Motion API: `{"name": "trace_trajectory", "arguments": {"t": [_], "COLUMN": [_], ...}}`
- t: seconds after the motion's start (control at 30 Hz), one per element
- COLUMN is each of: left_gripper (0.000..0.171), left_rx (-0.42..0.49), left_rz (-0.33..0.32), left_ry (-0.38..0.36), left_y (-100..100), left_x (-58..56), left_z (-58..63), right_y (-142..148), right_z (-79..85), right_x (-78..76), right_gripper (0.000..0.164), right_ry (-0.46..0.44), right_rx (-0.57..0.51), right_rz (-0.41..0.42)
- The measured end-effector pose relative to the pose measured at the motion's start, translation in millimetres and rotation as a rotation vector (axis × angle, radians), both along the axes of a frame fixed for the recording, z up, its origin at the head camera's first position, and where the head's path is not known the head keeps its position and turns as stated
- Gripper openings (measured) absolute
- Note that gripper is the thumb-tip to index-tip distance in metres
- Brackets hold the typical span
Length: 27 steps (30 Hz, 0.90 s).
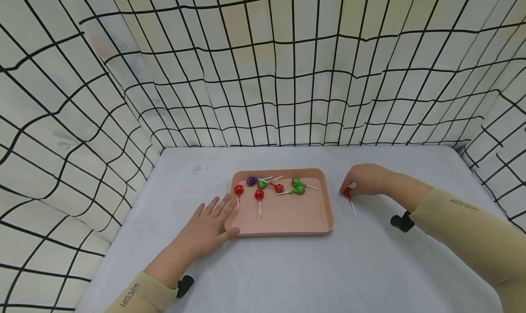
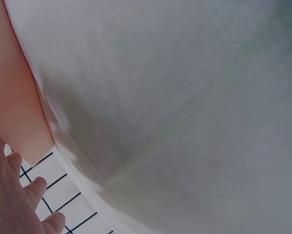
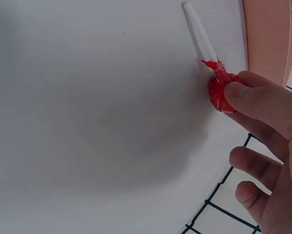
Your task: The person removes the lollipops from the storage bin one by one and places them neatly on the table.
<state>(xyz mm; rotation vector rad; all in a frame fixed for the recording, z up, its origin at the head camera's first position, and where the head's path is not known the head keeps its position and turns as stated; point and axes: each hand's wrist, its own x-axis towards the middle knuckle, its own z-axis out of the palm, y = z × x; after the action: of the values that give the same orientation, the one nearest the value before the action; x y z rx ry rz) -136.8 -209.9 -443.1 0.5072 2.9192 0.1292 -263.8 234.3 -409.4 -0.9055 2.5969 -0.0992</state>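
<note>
My right hand pinches the red wrapped head of a lollipop between thumb and index finger. Its white stick points toward the front, just right of the tray, close over the white tabletop. My left hand lies with straight, spread fingers over the left edge of the pink tray. Inside the tray are red lollipops, green lollipops and a purple lollipop, mostly toward the back. In the left wrist view only part of the left hand shows beside the tray wall.
A white cloth-like surface covers the table. Behind it and along both sides stands black grid netting over pale panels. Black wrist devices sit under both forearms.
</note>
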Motion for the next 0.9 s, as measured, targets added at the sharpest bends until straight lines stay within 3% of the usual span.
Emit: {"name": "trace_trajectory", "arguments": {"t": [0.5, 0.9], "left_gripper": [0.084, 0.084], "left_rx": [-0.002, -0.002], "left_rz": [0.005, 0.004], "left_ry": [0.012, 0.0], "left_y": [0.2, 1.9], "left_x": [-0.1, 0.0], "left_z": [0.0, 3.3], "right_y": [2.8, 9.4], "right_z": [3.8, 1.5], "right_x": [-1.8, -5.2], "right_gripper": [0.025, 0.026], "right_ry": [0.019, -0.046], "right_rx": [-0.04, -0.082], "right_rz": [0.059, -0.075]}}
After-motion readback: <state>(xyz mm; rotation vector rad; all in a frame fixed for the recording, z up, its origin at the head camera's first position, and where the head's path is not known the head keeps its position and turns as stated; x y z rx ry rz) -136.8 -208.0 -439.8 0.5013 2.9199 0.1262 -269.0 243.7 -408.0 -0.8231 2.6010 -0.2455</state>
